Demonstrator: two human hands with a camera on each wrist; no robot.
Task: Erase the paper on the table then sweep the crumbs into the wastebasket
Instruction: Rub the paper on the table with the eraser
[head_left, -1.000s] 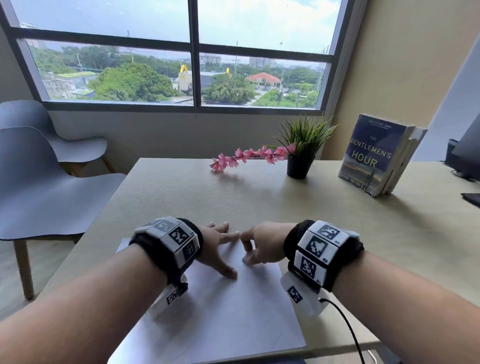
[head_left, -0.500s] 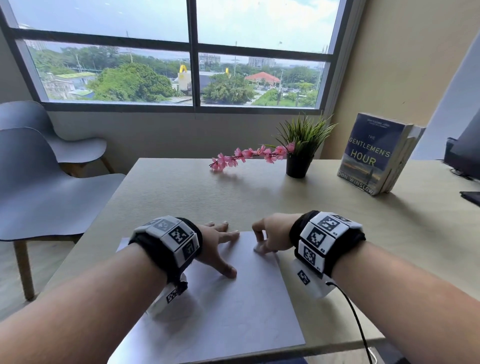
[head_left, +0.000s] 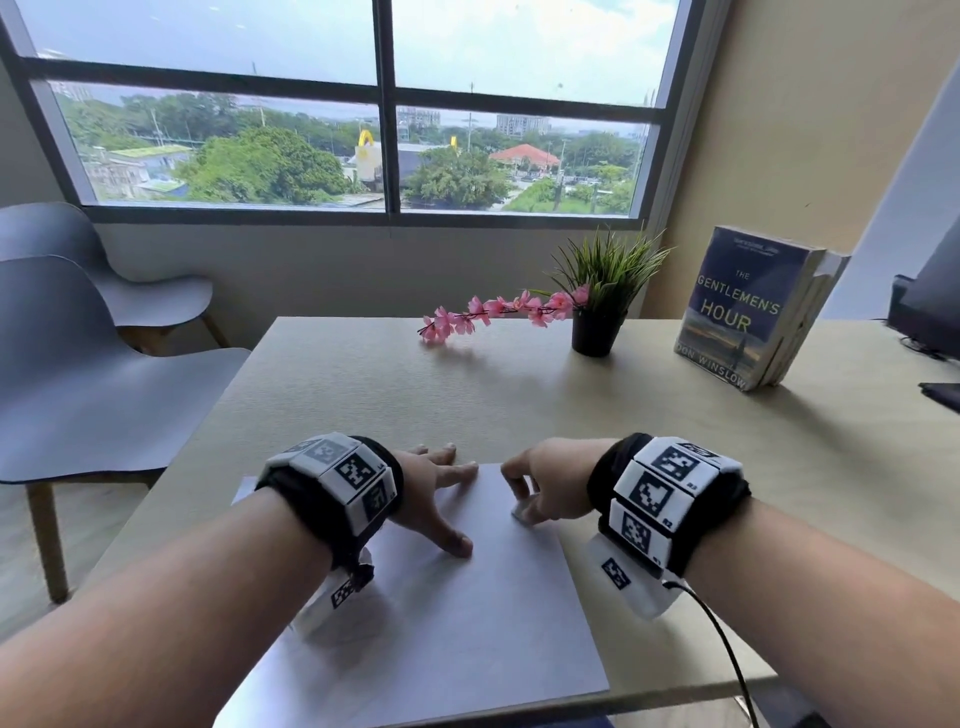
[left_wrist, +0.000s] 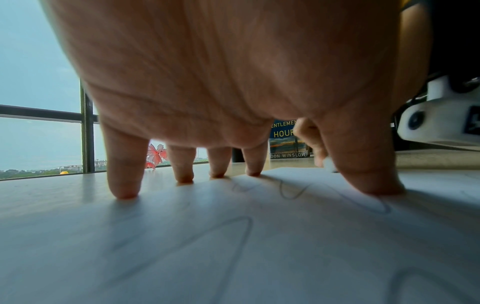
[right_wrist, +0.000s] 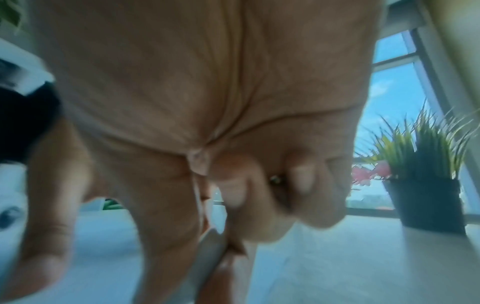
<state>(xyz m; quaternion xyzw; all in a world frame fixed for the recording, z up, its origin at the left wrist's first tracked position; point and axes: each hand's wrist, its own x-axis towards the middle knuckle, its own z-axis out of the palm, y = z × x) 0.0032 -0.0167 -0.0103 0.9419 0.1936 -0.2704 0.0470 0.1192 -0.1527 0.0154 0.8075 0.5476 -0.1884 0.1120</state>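
A white sheet of paper (head_left: 457, 623) with faint pencil loops (left_wrist: 291, 193) lies at the near edge of the table (head_left: 395, 395). My left hand (head_left: 441, 499) presses it flat with spread, straight fingertips (left_wrist: 122, 191) near its far edge. My right hand (head_left: 540, 493) pinches a small white eraser (head_left: 521, 512) against the paper's far right part; the eraser (right_wrist: 210, 253) shows blurred between thumb and fingers in the right wrist view. No wastebasket is in view.
A potted grass plant (head_left: 597, 312) with a pink flower sprig (head_left: 493, 312) stands at the back of the table. A blue book (head_left: 743, 312) stands upright at back right. Grey chairs (head_left: 93, 364) sit left of the table. Dark equipment (head_left: 930, 312) is at far right.
My right hand with the eraser slid right and away across the top of the paper, then back toward me a little. The left hand stayed pressed on the sheet.
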